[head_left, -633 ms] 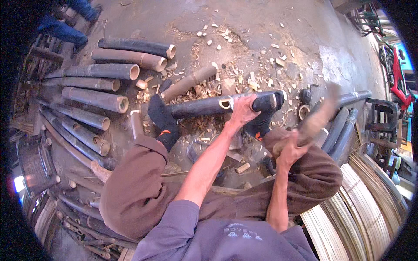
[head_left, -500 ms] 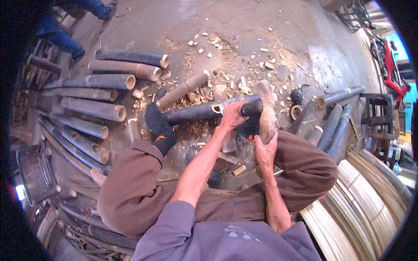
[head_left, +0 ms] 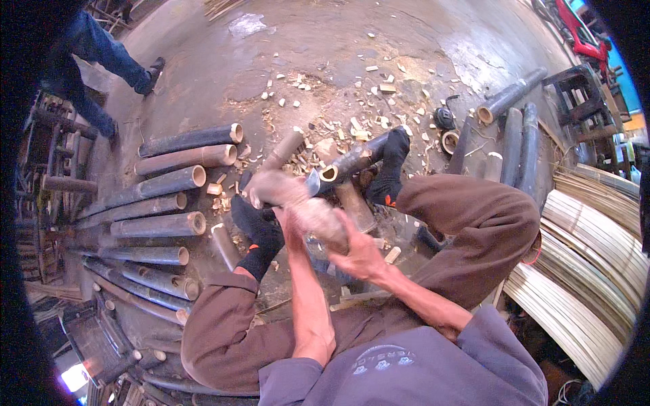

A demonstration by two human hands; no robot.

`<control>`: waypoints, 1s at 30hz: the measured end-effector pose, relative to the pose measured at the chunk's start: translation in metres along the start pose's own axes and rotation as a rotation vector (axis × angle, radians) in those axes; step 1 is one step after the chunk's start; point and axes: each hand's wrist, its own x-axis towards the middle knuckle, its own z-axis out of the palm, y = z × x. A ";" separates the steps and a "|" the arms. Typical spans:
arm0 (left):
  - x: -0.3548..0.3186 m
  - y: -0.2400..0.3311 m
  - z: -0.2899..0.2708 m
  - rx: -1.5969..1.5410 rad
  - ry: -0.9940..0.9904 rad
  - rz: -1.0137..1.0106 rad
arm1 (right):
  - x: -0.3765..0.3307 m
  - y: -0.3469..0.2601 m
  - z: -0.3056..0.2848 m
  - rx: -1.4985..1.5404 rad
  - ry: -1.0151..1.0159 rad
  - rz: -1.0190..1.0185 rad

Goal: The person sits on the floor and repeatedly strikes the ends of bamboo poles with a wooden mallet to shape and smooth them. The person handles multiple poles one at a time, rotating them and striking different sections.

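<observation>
I sit on the floor in brown trousers and black socks, with a dark bamboo pole (head_left: 354, 160) lying between my feet. My left hand (head_left: 272, 191), blurred, grips the handle of a chopping blade (head_left: 313, 183) set against the pole's cut end. My right hand (head_left: 357, 252) holds a pale wooden club (head_left: 317, 218), blurred with motion, just below and behind the blade. A short bamboo piece (head_left: 355, 206) lies under the pole.
Several cut bamboo poles (head_left: 166, 183) lie in a row at my left, and more (head_left: 514, 132) at the upper right. Pale split strips (head_left: 589, 264) are stacked at the right. Wood chips (head_left: 352, 88) litter the concrete floor. Another person's legs (head_left: 101, 61) stand at the upper left.
My right hand swung the club from raised at the right down toward the blade. My left hand stayed on the blade at the pole's end. The view shifted.
</observation>
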 end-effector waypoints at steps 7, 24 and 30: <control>-0.004 -0.010 0.049 -0.290 0.146 0.197 | -0.001 -0.073 0.040 0.038 -0.197 -0.320; -0.004 -0.019 0.069 -0.337 0.249 0.104 | 0.039 -0.041 0.026 -0.224 -0.283 -0.287; -0.033 -0.035 0.140 0.012 0.231 0.103 | 0.011 -0.033 -0.015 -0.123 -0.051 -0.272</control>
